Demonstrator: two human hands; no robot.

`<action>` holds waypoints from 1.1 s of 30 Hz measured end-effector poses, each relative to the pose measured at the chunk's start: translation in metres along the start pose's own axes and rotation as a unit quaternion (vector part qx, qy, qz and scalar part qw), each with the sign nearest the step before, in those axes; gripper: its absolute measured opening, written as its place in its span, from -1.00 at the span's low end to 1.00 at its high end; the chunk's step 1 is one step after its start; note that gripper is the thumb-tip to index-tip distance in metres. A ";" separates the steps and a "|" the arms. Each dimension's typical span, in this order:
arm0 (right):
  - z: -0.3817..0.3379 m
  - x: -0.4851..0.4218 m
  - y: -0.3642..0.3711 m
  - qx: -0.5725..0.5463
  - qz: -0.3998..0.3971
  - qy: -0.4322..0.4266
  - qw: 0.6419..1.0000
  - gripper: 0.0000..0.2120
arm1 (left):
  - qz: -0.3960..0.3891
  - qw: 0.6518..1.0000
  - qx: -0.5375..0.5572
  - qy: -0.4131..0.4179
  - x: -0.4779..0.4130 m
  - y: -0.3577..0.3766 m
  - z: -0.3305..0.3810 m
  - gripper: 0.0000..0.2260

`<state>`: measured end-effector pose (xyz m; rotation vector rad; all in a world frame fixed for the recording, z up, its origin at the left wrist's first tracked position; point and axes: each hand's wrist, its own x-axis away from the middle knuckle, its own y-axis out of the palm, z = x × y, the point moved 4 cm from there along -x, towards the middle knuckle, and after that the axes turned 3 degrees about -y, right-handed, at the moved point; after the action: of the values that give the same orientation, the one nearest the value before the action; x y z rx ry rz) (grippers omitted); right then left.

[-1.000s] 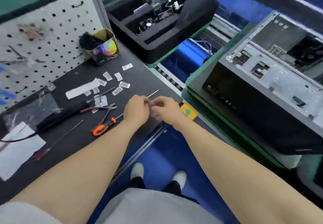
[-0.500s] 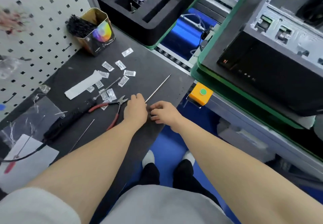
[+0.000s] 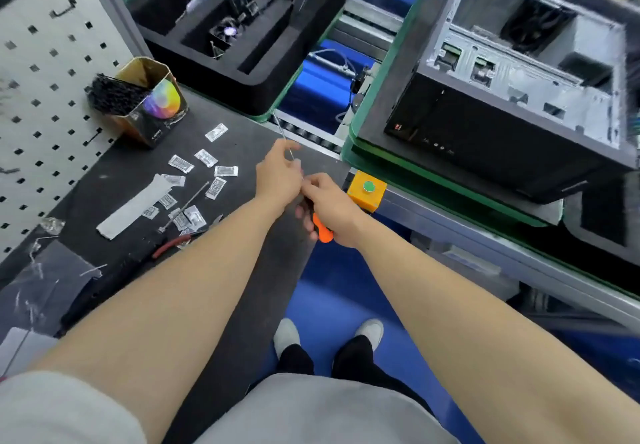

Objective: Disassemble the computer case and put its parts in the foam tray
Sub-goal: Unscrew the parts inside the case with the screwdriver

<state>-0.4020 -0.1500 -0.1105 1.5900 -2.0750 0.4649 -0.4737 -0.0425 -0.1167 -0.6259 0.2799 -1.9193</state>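
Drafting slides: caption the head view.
Left hand pinches the shaft, right hand grips the orange handle of a screwdriver, computer case alongside.

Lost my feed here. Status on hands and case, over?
Right hand grips screwdriver handle, left hand pinches its shaft. Computer case untouched. Orange button box beside right hand.

The orange handle of the screwdriver (image 3: 324,234) is largely hidden inside the grip of the right hand (image 3: 334,206), and a stretch of its thin shaft is covered by the pinching fingers of the left hand (image 3: 278,175). The computer case (image 3: 502,125) is cut off by the right edge and smeared by blur. The foam tray (image 3: 263,73) is cropped at the top, its contents too small to be identified. The pliers (image 3: 169,246) are mostly covered by the left forearm (image 3: 214,253). Print on the packets (image 3: 225,171) cannot be read.
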 end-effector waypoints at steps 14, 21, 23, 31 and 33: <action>-0.147 0.084 -0.108 -0.091 -0.027 -0.122 0.988 -0.77 | -0.002 0.967 -0.067 0.244 -0.009 0.045 0.160 -0.64; -0.207 0.139 -0.168 -0.100 -0.110 -0.252 0.956 -0.78 | 0.010 0.961 -0.053 0.272 -0.005 0.072 0.249 -0.90; -0.217 0.149 -0.190 -0.071 -0.099 -0.279 0.952 -0.82 | 0.026 0.957 -0.067 0.282 -0.003 0.082 0.268 -0.96; -0.241 0.175 -0.275 0.130 0.172 -0.411 0.886 -0.72 | -0.016 0.950 -0.086 0.300 0.008 0.143 0.316 -0.77; -0.250 0.180 -0.293 0.193 0.240 -0.418 0.855 -0.67 | -0.032 0.949 -0.097 0.299 0.008 0.159 0.321 -0.82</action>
<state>-0.1150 -0.2379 0.1905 1.6484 -3.2614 0.4057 -0.1782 -0.0894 0.0809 -0.1582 0.8488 -2.1253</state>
